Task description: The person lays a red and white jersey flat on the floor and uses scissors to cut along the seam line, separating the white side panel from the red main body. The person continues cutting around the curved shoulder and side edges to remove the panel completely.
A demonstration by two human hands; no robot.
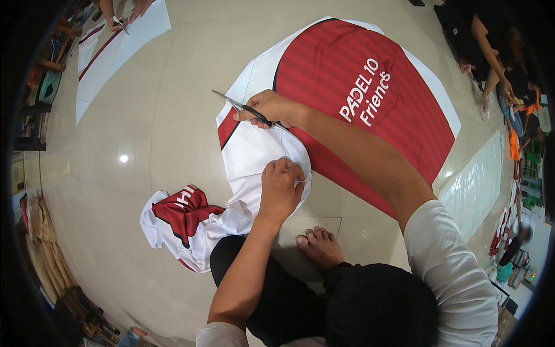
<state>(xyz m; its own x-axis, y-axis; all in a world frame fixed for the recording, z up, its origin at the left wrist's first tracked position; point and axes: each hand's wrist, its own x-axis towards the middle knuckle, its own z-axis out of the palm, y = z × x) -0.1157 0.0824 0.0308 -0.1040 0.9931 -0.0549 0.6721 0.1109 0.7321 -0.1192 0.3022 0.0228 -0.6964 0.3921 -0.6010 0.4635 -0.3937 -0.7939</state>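
A large piece of printed red and white fabric (370,104) lies spread on the tiled floor. My right hand (269,110) grips a pair of scissors (257,115) with black handles; their blades point to the far left, over the fabric's white part. Closer to me, my left hand (282,188) is closed in a pinch on the edge of the white fabric (245,153). From there the cloth runs down to a crumpled red and white bunch (182,222) beside my left knee.
At the far left another person's hands (118,17) cut a white sheet of fabric (124,58) with scissors. Clear plastic sheeting (477,179) lies at the right. More people (491,52) sit along the right side. My bare foot (321,247) rests near the cloth.
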